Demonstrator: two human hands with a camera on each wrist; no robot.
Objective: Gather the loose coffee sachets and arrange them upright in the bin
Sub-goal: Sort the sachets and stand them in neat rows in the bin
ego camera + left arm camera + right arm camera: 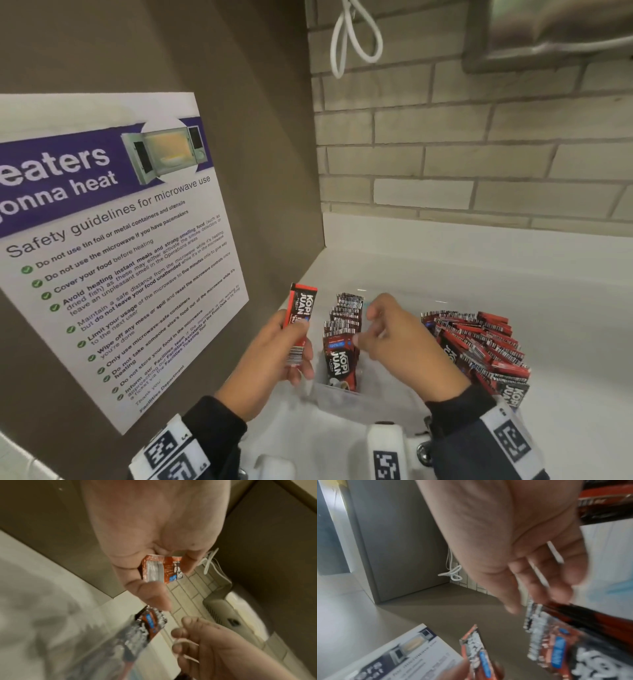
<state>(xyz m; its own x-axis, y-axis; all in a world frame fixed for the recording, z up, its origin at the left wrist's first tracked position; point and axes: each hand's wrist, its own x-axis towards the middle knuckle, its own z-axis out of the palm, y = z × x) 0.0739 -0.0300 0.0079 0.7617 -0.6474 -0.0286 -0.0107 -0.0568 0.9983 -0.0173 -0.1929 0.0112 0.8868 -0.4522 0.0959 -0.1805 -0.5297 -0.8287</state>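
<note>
The left hand (274, 356) grips a "KOPI JUAN" sachet (301, 325); the right hand (394, 335) hovers relaxed, holding nothing, over the bin (342, 397) of same-brand sachets.

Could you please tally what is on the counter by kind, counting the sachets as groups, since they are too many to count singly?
Sachet held in the left hand: 1
Upright row of sachets in the bin: 1
Heap of sachets right of the bin: 1
Clear bin: 1
Total: 4
</note>
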